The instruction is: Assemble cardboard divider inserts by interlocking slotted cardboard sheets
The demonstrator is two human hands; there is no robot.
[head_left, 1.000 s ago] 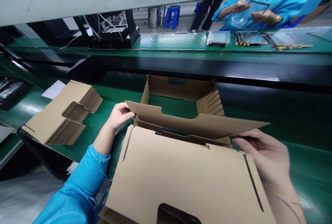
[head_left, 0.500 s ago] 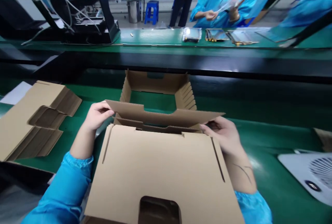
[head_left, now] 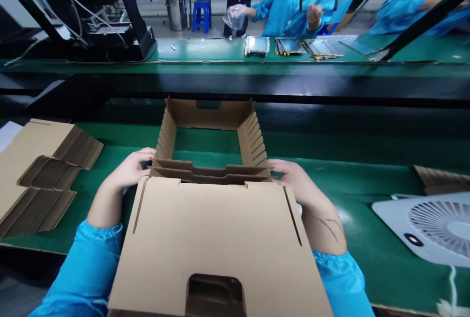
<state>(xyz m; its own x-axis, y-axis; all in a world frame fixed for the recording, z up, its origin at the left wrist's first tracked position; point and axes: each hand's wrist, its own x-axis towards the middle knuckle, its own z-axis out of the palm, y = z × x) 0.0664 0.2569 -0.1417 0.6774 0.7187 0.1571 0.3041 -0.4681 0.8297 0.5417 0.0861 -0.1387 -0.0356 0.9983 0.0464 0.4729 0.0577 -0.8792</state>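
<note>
A cardboard frame (head_left: 253, 128) with a row of slots along its side walls stands on the green bench. Two notched cardboard dividers cross its near end, one behind the other. My left hand (head_left: 128, 172) pinches the left end of the farther cardboard divider (head_left: 209, 164). At the opposite end my right hand (head_left: 295, 182) has its fingers curled round the same divider, partly hidden. This divider sits low, near the level of the nearer one. In front, a large cardboard sheet (head_left: 213, 229) with slits and a cutout covers part of the frame's near side.
Folded cardboard pieces (head_left: 44, 145) are stacked at the left. A grey fan (head_left: 433, 229) lies at the right, with more cardboard (head_left: 440, 177) behind it. Across the bench, a person in blue handles clear plastic near several flat panels (head_left: 290, 46).
Both hands have lowered the divider, which stood higher and tilted before, down between the frame's side walls. My view has turned slightly right. The person opposite has moved their hands apart.
</note>
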